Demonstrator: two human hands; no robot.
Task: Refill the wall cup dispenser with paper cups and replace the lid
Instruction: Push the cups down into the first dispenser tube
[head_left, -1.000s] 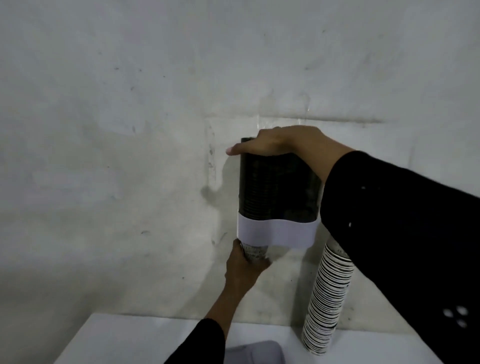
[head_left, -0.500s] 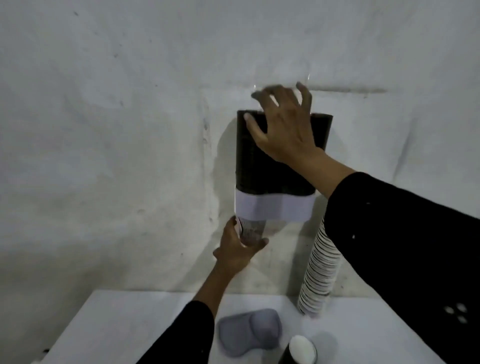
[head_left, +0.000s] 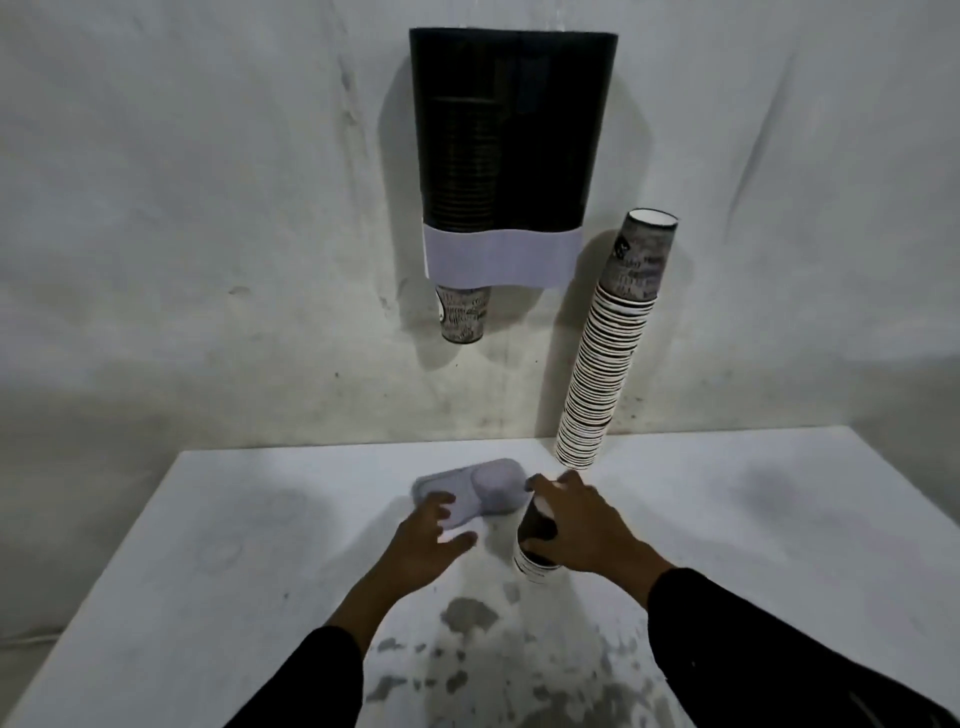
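The dark cup dispenser (head_left: 511, 130) with a white band hangs on the wall, its top uncovered, and one patterned cup (head_left: 462, 314) sticks out below its left side. Its grey lid (head_left: 488, 486) lies on the white table. My left hand (head_left: 428, 540) hovers over the lid's near edge, fingers spread. My right hand (head_left: 582, 525) wraps around a short stack of paper cups (head_left: 535, 543) standing on the table beside the lid.
A tall stack of upside-down paper cups (head_left: 608, 353) leans against the wall right of the dispenser, its base on the white table (head_left: 208, 571). The table's near part shows grey worn patches (head_left: 467, 618).
Both hands have come down from the dispenser to the table. The left let go of the cup under it; the right now grips the short stack. The view has tilted down.
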